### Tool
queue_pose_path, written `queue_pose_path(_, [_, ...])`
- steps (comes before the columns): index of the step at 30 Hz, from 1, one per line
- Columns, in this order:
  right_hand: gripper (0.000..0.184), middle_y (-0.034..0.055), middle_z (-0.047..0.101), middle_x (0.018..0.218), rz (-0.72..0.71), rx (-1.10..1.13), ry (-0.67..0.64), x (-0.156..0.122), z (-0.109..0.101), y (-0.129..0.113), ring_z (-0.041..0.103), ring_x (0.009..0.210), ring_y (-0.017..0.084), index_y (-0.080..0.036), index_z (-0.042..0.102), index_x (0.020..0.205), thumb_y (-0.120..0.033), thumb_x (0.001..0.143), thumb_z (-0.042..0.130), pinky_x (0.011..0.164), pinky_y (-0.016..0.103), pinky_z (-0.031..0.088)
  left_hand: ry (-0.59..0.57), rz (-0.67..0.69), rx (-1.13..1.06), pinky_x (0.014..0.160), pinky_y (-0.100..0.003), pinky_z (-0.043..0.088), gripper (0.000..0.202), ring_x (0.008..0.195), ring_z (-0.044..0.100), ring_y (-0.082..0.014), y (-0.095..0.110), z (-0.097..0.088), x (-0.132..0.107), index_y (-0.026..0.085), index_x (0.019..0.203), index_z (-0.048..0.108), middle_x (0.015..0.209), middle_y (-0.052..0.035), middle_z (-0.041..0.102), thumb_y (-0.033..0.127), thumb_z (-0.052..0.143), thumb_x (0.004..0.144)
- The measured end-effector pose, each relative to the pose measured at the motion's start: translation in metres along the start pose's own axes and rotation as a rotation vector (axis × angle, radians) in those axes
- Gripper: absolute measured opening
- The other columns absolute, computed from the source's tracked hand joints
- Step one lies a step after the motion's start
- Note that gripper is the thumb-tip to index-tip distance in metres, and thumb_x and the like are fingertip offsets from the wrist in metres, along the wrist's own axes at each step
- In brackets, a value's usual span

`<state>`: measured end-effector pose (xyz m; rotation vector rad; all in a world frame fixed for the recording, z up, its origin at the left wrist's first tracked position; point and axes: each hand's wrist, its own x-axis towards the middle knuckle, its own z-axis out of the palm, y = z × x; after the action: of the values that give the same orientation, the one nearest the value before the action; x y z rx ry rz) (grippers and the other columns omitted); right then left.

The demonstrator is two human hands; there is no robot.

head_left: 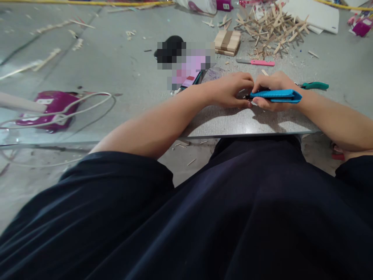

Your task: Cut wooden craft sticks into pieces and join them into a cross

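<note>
My right hand (275, 83) is closed around a long blue tool (275, 95) with a dark tip that points left; its exact kind does not show. Close by on the left, my left hand (233, 89) has its fingers bent together at that tip. Whatever lies between those fingers is too small and hidden to make out. Both hands are just above the grey table (140, 112), close to its front edge. Behind my right wrist lies a tool with green handles (316, 85). A pink-handled knife (262, 62) rests beyond the hands.
A bundle of wooden sticks (227, 42) and a heap of loose sticks (274, 27) lie farther back. Left of my hands are a phone (194, 72) and a black object (171, 46), partly blurred. A purple item (55, 111) with a white cable (101, 95) lies at far left.
</note>
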<state>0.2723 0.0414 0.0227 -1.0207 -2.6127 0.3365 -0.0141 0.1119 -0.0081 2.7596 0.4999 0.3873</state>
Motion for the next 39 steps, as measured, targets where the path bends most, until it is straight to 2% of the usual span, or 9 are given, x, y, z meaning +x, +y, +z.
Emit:
queue_pose_path(3, [0.061,0.0063,0.088,0.098,0.020,-0.057,-0.005,0.003,0.003,0.003,0.089,0.108,0.038,-0.032,0.085,0.133,-0.086,0.106,0.076,0.101,0.049,0.070,-0.024,-0.002,-0.032,0.119,-0.059,0.062,0.038,0.134,0.077,-0.0412,0.003,-0.003,0.000,0.033,0.134,0.085,0.140,-0.0154,0.082,0.061,0.075,0.110])
queue_pose_path(7, [0.067,0.0070,0.088,0.094,-0.005,-0.104,0.008,0.005,0.006,0.006,0.087,0.101,0.036,-0.030,0.086,0.133,-0.089,0.105,0.071,0.105,0.051,0.070,-0.020,-0.017,-0.015,0.122,-0.059,0.061,0.034,0.136,0.076,-0.0415,0.004,-0.004,-0.002,0.034,0.133,0.083,0.137,-0.0145,0.082,0.059,0.076,0.111])
queue_pose_path(12, [0.058,0.0076,0.093,0.107,-0.011,-0.115,-0.008,0.000,0.002,0.001,0.090,0.102,0.036,-0.031,0.085,0.140,-0.078,0.108,0.072,0.105,0.051,0.071,-0.011,-0.005,0.002,0.121,-0.059,0.061,0.034,0.133,0.076,-0.0415,0.004,-0.002,-0.002,0.034,0.135,0.083,0.133,-0.0146,0.082,0.058,0.075,0.112])
queue_pose_path(17, [0.053,0.0081,0.093,0.106,-0.067,-0.124,-0.001,0.000,0.002,0.001,0.087,0.096,0.036,-0.031,0.082,0.140,-0.071,0.108,0.070,0.104,0.054,0.069,-0.014,-0.007,0.001,0.118,-0.057,0.062,0.034,0.128,0.077,-0.0397,0.008,-0.004,-0.002,0.032,0.136,0.083,0.130,-0.0147,0.082,0.055,0.076,0.113])
queue_pose_path(20, [0.052,0.0070,0.092,0.105,-0.069,-0.101,-0.013,0.000,0.003,0.001,0.085,0.096,0.034,-0.030,0.081,0.143,-0.070,0.110,0.071,0.104,0.051,0.065,-0.014,-0.005,0.002,0.118,-0.055,0.062,0.031,0.127,0.078,-0.0382,0.010,-0.005,-0.003,0.032,0.136,0.083,0.127,-0.0140,0.083,0.052,0.075,0.114])
queue_pose_path(23, [0.053,0.0036,0.091,0.102,-0.011,-0.074,-0.036,0.000,0.002,-0.001,0.086,0.103,0.035,-0.034,0.081,0.141,-0.075,0.108,0.076,0.103,0.048,0.064,-0.014,-0.003,-0.006,0.117,-0.054,0.061,0.029,0.128,0.078,-0.0380,0.012,-0.006,-0.003,0.032,0.134,0.083,0.131,-0.0146,0.083,0.052,0.074,0.115])
queue_pose_path(28, [0.057,0.0041,0.094,0.114,0.021,-0.090,-0.069,0.000,-0.001,-0.004,0.088,0.110,0.042,-0.039,0.080,0.150,-0.076,0.107,0.072,0.102,0.052,0.067,-0.041,-0.011,0.014,0.118,-0.055,0.059,0.038,0.131,0.074,-0.0369,0.014,-0.006,-0.002,0.029,0.138,0.083,0.141,-0.0154,0.081,0.056,0.068,0.116])
queue_pose_path(32, [0.061,0.0057,0.094,0.115,0.054,-0.087,-0.088,0.001,0.000,-0.004,0.089,0.122,0.043,-0.038,0.081,0.151,-0.079,0.107,0.073,0.103,0.051,0.069,-0.047,-0.012,0.028,0.118,-0.057,0.059,0.038,0.130,0.072,-0.0367,0.017,-0.007,-0.002,0.027,0.137,0.081,0.149,-0.0186,0.079,0.054,0.065,0.115])
queue_pose_path(39, [0.054,0.0066,0.092,0.107,0.014,-0.110,-0.041,0.001,0.003,-0.005,0.090,0.105,0.041,-0.035,0.081,0.142,-0.073,0.105,0.070,0.107,0.054,0.068,-0.030,-0.037,0.006,0.118,-0.054,0.060,0.028,0.135,0.077,-0.0387,0.016,-0.006,-0.002,0.029,0.132,0.081,0.141,-0.0152,0.081,0.048,0.072,0.113])
